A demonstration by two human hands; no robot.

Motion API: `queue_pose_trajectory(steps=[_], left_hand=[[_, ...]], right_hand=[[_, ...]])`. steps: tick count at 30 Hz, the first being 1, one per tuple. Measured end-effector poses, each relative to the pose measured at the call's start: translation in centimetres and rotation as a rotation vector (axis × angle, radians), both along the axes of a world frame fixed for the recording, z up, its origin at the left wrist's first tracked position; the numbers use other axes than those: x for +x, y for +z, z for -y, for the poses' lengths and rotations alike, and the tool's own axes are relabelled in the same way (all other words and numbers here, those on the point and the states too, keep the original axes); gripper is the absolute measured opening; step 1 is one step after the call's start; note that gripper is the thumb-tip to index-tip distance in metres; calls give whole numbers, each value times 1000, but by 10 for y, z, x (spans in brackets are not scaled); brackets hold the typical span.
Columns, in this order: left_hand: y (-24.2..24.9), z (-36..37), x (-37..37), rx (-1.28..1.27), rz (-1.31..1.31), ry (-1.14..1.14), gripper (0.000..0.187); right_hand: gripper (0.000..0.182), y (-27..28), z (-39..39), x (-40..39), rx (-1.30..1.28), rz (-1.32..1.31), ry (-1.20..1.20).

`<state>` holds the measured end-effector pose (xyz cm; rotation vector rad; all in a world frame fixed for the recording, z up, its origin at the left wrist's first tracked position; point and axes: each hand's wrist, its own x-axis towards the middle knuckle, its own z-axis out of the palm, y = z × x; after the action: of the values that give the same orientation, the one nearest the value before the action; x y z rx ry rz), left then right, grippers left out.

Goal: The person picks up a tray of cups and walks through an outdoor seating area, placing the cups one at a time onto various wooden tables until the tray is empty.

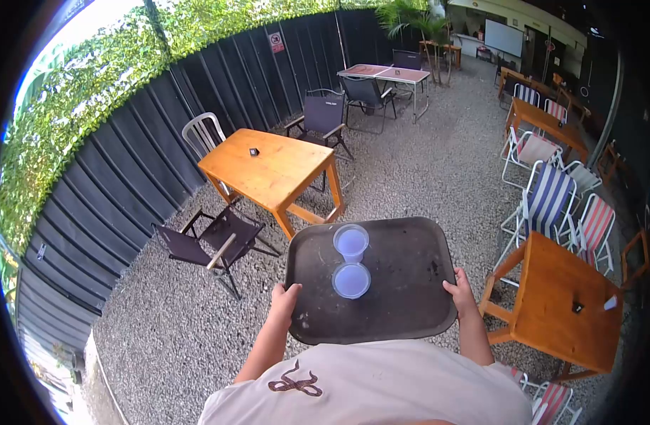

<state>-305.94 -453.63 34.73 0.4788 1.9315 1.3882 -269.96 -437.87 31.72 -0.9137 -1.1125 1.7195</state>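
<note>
A dark serving tray [403,304] is held level in front of my body. My left hand [285,300] grips its left edge with the thumb on top. At the opposite edge, my right hand [461,292] holds on the same way, fingers tucked underneath and partly hidden. Two clear plastic cups stand on the tray left of its middle, both with pale purple contents. The farther cup [351,243] is close behind the nearer cup [352,281]. Neither hand touches the cups.
Ahead on the left is a wooden table [268,166], with a dark folding chair [215,237] by it. Another wooden table [566,304] stands to the right, near striped folding chairs [548,198]. Gravel [417,170] runs between them. A dark metal fence [126,170] lines the left.
</note>
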Motion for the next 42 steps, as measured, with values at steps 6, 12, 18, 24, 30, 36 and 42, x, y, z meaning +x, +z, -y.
queue_pose_trajectory(steps=[6, 12, 18, 24, 30, 36, 42], left_hand=[[6, -73, -32, -14, -10, 71, 33], [-34, -141, -94, -79, -118, 185, 32], [-54, -238, -161, -124, -61, 190, 58], [-68, -362, -226, -85, -75, 142, 58], [-83, -467, -259, -60, -155, 179, 42], [-116, -537, -287, -154, -106, 297, 59], [-140, -575, -299, -184, -95, 530, 55]], right_hand=[[24, -2, -100, -46, 17, 30, 77], [25, -11, -190, -103, 4, 107, 156], [21, -33, -292, -166, 81, 141, 149], [20, -24, -393, -218, 124, 154, 111], [18, -32, -491, -253, 116, 167, 96], [18, -64, -595, -293, 139, 254, 192], [19, -100, -714, -377, 439, 379, 293]])
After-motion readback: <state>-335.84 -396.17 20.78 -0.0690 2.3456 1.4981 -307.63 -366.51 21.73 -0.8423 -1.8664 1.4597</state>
